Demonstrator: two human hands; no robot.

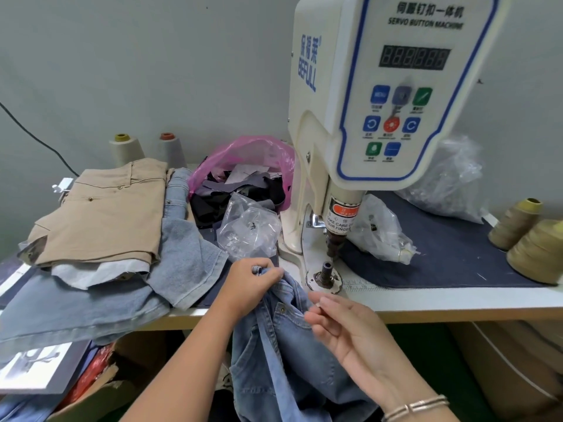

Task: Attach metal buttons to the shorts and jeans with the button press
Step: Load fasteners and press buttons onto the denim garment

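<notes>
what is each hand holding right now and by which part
The left hand grips the blue jeans by a bunched top edge, apparently the waistband. The right hand pinches something small; it cannot be identified.

I counted four thread cones (126,149), one button press (393,86), one pink bag (243,156), and three clear bags (248,229).
</notes>
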